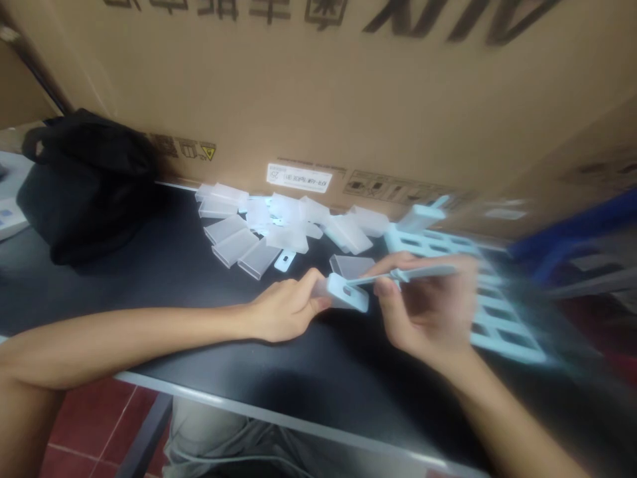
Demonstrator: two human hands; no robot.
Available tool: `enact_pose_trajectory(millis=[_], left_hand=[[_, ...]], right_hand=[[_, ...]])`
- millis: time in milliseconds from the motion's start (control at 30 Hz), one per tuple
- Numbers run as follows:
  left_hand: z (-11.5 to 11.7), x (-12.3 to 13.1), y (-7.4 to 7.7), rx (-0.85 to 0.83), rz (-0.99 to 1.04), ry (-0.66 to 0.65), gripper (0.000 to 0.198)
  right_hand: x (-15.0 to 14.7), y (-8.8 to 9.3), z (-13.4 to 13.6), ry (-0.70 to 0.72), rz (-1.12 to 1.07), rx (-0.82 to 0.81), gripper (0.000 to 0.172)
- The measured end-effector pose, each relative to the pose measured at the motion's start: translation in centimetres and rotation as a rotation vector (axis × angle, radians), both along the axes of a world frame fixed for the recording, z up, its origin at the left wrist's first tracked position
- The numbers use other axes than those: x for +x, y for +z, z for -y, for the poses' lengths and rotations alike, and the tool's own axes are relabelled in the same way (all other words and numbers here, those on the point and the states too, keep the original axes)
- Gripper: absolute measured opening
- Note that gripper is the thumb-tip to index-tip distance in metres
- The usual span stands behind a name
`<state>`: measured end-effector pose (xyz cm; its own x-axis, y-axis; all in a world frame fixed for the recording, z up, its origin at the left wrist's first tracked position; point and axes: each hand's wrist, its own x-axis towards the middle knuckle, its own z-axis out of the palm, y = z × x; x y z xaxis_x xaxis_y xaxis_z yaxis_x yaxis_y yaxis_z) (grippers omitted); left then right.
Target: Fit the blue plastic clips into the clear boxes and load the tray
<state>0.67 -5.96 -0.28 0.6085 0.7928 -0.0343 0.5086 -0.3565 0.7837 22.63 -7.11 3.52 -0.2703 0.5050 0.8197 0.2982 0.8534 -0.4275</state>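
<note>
My left hand (286, 309) is closed around a small flat case with a light-blue end piece (355, 299), which has a dark slot and faces right. In my right hand (430, 312), partly blurred, is a thin light-blue plastic stick (430, 271). The stick's narrow tip meets or overlaps the upper edge of the end piece; whether it is inserted I cannot tell. Just behind my hands lies a translucent sleeve (351, 265). A loose light-blue slotted piece (284, 259) rests on the black table (219, 282).
Several translucent sleeves (231, 249) are heaped at the table's back. A light-blue slotted rack (510, 346) lies at the right, with a translucent case (415, 218) at its far corner. A black bag (89, 186) sits at the left; a large cardboard box (298, 99) stands behind.
</note>
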Motion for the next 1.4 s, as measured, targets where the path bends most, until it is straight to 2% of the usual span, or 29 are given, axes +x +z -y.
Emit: enact_pose_trajectory(millis=[167, 300, 367, 467, 633, 733, 833, 933, 1033, 1133, 1233, 1300, 1400], left_hand=[[-0.1, 0.1, -0.1, -0.039, 0.037, 0.01, 0.026], [-0.3, 0.0, -0.4, -0.047, 0.118, 0.008, 0.027], [-0.4, 0.0, -0.5, -0.046, 0.143, -0.015, 0.028], [-0.3, 0.0, -0.4, -0.054, 0.187, 0.0, 0.03], [0.0, 0.1, -0.4, 0.043, 0.146, 0.08, 0.029], [0.0, 0.2, -0.5, 0.075, 0.085, 0.028, 0.024], [-0.1, 0.2, -0.6, 0.023, 0.058, -0.046, 0.026], [-0.1, 0.2, -0.6, -0.004, 0.099, -0.069, 0.039], [-0.1, 0.2, -0.6, 0.056, 0.062, -0.088, 0.066], [-0.2, 0.2, -0.7, 0.094, -0.016, -0.119, 0.087], [-0.4, 0.3, -0.9, 0.04, 0.055, -0.156, 0.096], [-0.6, 0.3, -1.1, 0.019, 0.085, -0.172, 0.096], [-0.7, 0.4, -1.2, 0.062, 0.042, -0.202, 0.089]], right_hand=[[0.2, -0.3, -0.1, -0.064, 0.062, 0.032, 0.031], [0.1, -0.7, 0.0, -0.103, 0.172, 0.181, 0.035], [-0.1, -1.1, 0.0, -0.174, 0.205, 0.215, 0.032], [-0.6, -2.2, 0.3, -0.323, 0.258, 0.088, 0.021], [-1.7, -4.4, 0.7, -0.495, 0.398, -0.131, 0.057], [-2.1, -4.7, 0.8, -0.493, 0.302, -0.18, 0.062], [-2.1, -4.5, 0.7, -0.431, 0.172, -0.2, 0.072], [-2.2, -4.4, 0.9, -0.414, 0.146, -0.217, 0.075], [-2.8, -4.8, 1.1, -0.451, 0.21, -0.232, 0.077], [-2.9, -4.7, 0.7, -0.465, 0.333, -0.264, 0.067], [-0.6, -3.1, -0.9, -0.571, 0.352, -0.265, 0.054], [3.0, -1.2, -2.6, -0.788, 0.265, -0.218, 0.048], [10.0, 1.4, -5.7, -1.142, 0.095, -0.184, 0.039]])
